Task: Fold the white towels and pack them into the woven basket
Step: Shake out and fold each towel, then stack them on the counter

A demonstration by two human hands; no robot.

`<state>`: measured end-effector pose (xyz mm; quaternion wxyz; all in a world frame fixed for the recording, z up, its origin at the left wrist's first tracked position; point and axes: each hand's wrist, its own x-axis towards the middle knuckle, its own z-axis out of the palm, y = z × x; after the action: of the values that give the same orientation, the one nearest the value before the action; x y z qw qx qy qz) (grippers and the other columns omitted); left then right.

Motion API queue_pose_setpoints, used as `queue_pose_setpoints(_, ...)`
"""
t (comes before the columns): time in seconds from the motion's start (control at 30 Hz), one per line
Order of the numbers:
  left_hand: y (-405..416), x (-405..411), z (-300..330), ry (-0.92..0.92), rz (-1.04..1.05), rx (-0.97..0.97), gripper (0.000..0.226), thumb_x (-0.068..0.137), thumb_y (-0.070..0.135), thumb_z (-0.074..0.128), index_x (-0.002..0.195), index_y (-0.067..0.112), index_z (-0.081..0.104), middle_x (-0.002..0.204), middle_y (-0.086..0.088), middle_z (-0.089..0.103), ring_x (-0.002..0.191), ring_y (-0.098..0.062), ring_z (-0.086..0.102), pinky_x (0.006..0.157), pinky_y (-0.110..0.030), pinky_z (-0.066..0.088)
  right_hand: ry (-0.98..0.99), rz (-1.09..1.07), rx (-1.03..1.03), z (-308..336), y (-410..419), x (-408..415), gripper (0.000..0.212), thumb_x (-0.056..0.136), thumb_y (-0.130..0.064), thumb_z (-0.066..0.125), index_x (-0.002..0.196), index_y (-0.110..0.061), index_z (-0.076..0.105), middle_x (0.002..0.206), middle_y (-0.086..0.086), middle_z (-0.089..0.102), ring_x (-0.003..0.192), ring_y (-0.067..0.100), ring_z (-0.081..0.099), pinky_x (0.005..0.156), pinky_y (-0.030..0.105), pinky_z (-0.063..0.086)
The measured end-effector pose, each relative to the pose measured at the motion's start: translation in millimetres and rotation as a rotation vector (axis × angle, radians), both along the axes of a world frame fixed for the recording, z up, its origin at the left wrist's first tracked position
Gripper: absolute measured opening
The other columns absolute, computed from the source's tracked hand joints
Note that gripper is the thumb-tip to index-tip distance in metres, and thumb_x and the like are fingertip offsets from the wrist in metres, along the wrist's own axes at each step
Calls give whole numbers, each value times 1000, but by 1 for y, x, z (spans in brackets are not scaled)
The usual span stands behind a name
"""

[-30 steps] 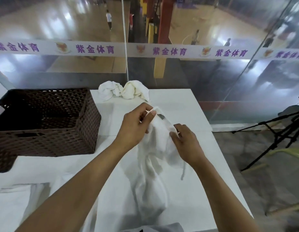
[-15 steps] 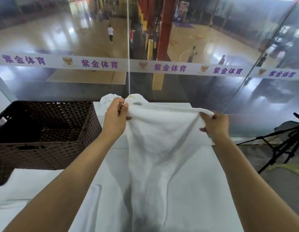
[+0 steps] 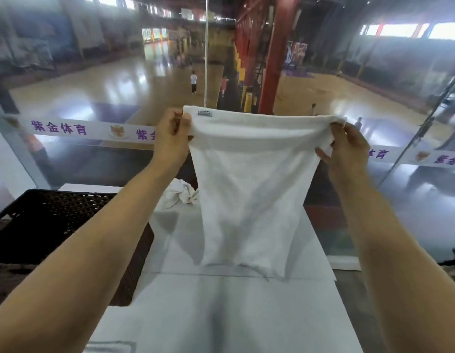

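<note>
At far left the woven basket (image 3: 68,225) is sitting on the white table (image 3: 221,301), its inside too dark to read. A glass-wall strip (image 3: 68,128) is showing "紫金体育". The left hand (image 3: 170,138) is pinching the white towel (image 3: 249,189) beside its small unreadable label (image 3: 205,113); crumpled towels (image 3: 180,193) are lying behind. The right hand (image 3: 346,146) is gripping the opposite corner, the towel hanging above the table.

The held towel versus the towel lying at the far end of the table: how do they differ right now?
The held towel hangs spread out in the air, its top edge stretched between the left hand and right hand; the far towel lies crumpled on the table, untouched. The held towel shows a small label near its top left corner; none is visible on the far towel. Both are white, and neither is folded yet.
</note>
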<state>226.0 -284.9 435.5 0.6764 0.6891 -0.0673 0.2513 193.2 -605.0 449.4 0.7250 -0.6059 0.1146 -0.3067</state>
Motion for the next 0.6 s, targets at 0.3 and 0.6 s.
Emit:
queue_pose_setpoints(0.3, 3, -53, -4, -99, -90, -12, 13, 105, 22, 52, 99, 30, 60, 97, 18, 71, 99, -6, 67, 89, -32, 58, -161, 58, -3, -26, -13, -49, 14, 99, -20, 65, 109, -14, 72, 109, 2, 68, 106, 17, 65, 95, 41, 59)
queue_pose_setpoints(0.6, 40, -161, -187, 314, -169, 112, 11, 103, 13, 54, 103, 4, 61, 90, -9, 63, 89, -16, 59, 82, -21, 55, 213, 88, 57, -205, 12, -172, 12, 91, -33, 70, 88, -27, 80, 96, -4, 73, 101, 18, 67, 101, 42, 56)
